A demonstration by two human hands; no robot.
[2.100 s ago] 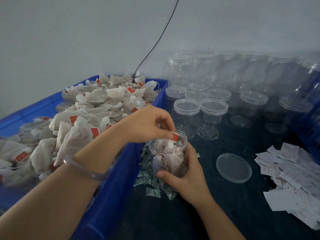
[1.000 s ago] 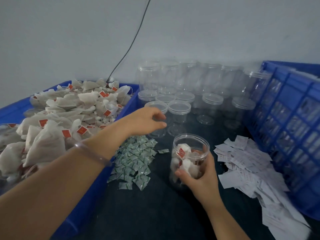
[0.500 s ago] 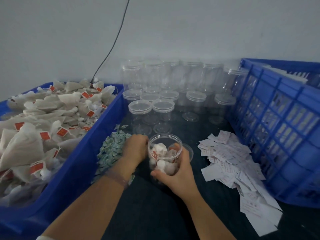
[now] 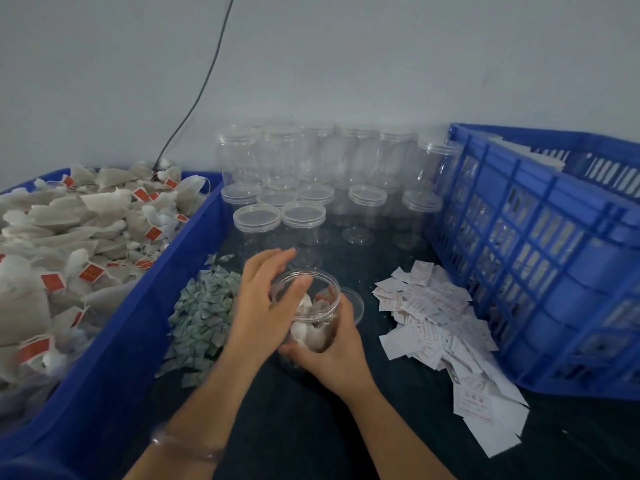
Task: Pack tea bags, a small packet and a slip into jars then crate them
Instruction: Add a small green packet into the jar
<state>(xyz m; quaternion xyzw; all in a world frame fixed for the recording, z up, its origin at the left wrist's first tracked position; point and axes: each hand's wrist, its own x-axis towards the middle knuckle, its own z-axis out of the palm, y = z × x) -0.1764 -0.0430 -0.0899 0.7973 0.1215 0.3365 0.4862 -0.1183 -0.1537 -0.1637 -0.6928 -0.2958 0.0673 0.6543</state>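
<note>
An open clear jar with several tea bags inside stands on the dark table at the centre. My right hand grips it round its right side. My left hand is against the jar's left side, thumb lying across the rim and fingers stretched out behind the mouth; I see no packet in it. The pile of small green packets lies just left of the jar. White paper slips are heaped on its right. A loose clear lid lies behind the jar.
A blue bin heaped with tea bags fills the left. A blue slatted crate stands at the right. Lidded empty jars are stacked along the back wall. A black cable runs down the wall.
My left hand left the jar mouth, went down to the green packet pile, and is now back at the jar's rim. My right hand has kept its grip on the jar. The view swung right.
</note>
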